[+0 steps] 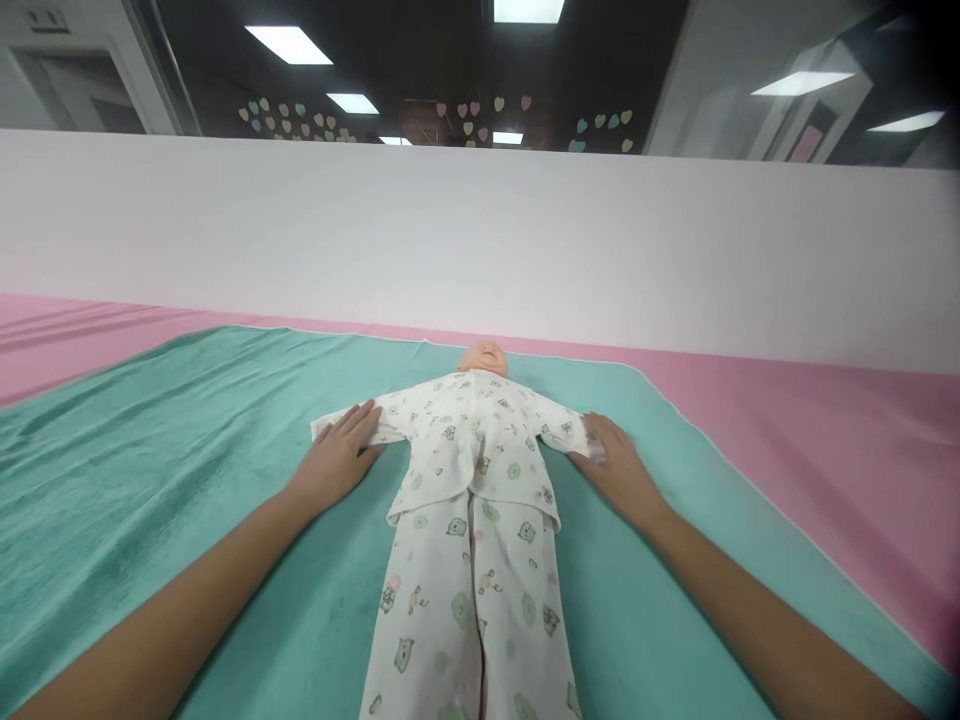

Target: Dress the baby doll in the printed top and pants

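A baby doll (484,355) lies on its back in the middle of the head view, its head at the far end. It wears a white printed top (472,430) and white printed trousers (480,600). Both sleeves are spread out sideways. My left hand (341,455) lies flat on the left-side sleeve, fingers stretched out near the cuff. Over on the other side, my right hand (615,465) rests at the end of the right-side sleeve, its thumb apart from the fingers and the fingertips slightly blurred. The doll's hands are not visible.
A teal blanket (225,450) lies beneath the doll, wrinkled on the left. Pink fabric (810,440) shows around it. Behind stands a low white wall (480,240), with dark glass (450,60) and heart stickers above it.
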The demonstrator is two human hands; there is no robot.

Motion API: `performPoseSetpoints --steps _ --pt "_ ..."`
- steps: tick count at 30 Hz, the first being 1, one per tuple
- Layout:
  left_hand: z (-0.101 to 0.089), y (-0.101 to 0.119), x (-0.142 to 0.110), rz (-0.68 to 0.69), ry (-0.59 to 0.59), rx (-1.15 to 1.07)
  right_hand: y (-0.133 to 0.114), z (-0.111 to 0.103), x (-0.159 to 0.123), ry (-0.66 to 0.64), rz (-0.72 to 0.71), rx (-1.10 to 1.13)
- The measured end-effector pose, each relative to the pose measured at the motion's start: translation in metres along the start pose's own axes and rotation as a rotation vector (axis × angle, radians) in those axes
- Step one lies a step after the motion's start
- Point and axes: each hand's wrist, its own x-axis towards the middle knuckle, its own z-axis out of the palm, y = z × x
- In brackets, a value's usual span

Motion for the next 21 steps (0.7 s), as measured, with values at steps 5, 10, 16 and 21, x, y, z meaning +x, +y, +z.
performPoseSetpoints --steps 5,10,16,21 --pt "-0.008 -0.030 0.003 -0.186 -0.067 0.070 0.050 -0.018 0.011 -0.183 0.112 -0.067" --pt "-0.014 -0.039 0.002 -0.259 -0.021 0.034 0.045 -0.031 0.008 -0.094 0.228 -0.038" --pt "-0.026 -0.033 -0.005 -0.486 0.065 0.069 0.048 -0.035 0.008 -0.026 0.341 0.050" --pt "-0.035 -0.026 -0.009 -0.480 0.103 -0.051 0.053 -0.036 0.007 0.074 0.377 0.056"
